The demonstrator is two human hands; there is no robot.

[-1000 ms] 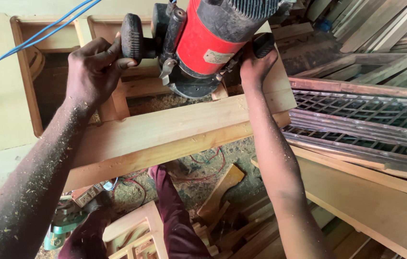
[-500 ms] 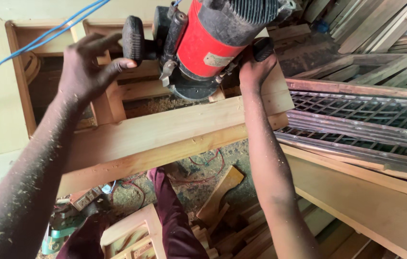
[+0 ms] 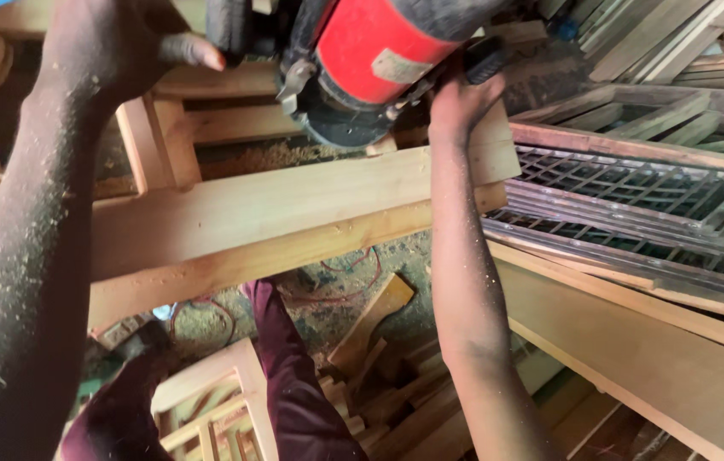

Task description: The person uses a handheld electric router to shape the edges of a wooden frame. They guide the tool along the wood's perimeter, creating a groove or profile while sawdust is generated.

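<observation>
The red-bodied power router with black base (image 3: 362,64) sits on the upper face of the long pale timber beam (image 3: 293,205), base flat to steady the cut. The right hand (image 3: 457,102) closes around the router's right-side handle. The left hand (image 3: 123,51) hovers beside the black left knob (image 3: 229,26), fingers loosely curled, not gripping. The router's top is cut off; the cutter is hidden.
</observation>
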